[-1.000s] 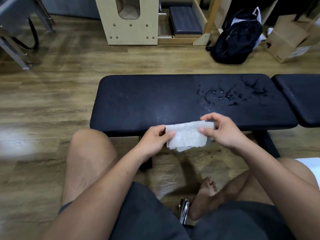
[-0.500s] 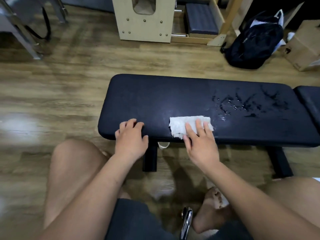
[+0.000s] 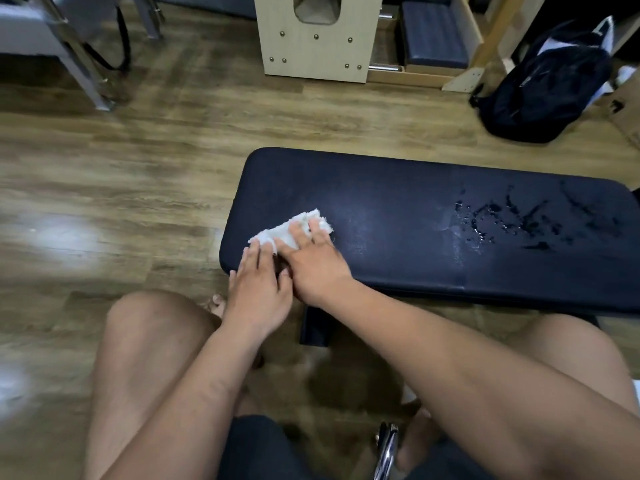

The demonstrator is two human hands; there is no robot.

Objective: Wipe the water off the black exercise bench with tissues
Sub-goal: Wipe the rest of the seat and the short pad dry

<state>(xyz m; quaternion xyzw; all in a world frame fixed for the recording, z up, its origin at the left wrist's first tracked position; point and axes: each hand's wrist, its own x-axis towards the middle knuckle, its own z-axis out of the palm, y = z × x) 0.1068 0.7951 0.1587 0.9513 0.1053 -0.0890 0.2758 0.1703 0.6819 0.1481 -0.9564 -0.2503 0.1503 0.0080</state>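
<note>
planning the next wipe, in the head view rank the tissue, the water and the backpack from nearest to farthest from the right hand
1. tissue: pressed under the fingers of the right hand, at the left end of the bench.
2. water: on the bench top, toward its right end.
3. backpack: on the floor beyond the bench, far right.

Right edge of view is cutting off the black bench (image 3: 398, 209) at its wet end. Right hand (image 3: 317, 268) and left hand (image 3: 258, 292) are covering much of the tissue (image 3: 277, 233), hiding its near edge. Top edge is cropping the wooden unit (image 3: 315, 46); glare is blurring the floor (image 3: 52, 233) at left.
</note>
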